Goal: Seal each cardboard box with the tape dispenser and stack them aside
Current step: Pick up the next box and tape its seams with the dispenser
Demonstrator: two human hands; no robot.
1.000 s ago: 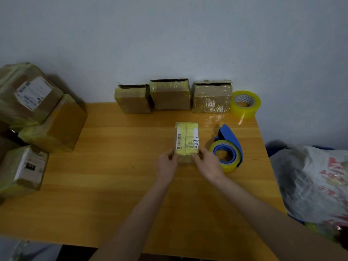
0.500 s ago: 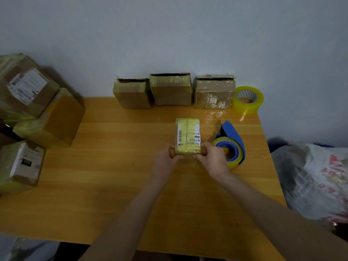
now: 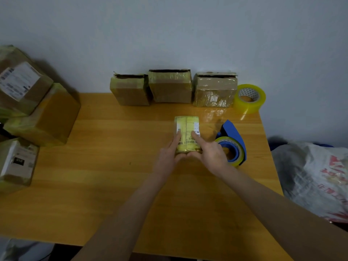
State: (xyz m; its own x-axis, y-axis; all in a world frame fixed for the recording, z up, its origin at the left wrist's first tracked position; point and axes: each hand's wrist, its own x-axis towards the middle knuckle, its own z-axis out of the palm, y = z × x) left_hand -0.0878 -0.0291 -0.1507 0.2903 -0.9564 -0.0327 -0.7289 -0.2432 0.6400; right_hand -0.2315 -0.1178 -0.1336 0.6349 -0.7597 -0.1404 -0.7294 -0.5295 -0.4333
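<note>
Head view shows left hand [image 3: 169,155] and right hand [image 3: 211,153] pressing straight fingers onto the small box [image 3: 188,123]; rubbing firmly beyond the fingertips should seat the tape.

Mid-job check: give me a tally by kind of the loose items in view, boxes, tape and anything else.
Cardboard boxes: 7 (centre box; 3 wall boxes; 3 left-pile boxes)
Yellow tape roll: 1
Tape dispenser: 1
Plastic bag: 1
Total: 10
</note>
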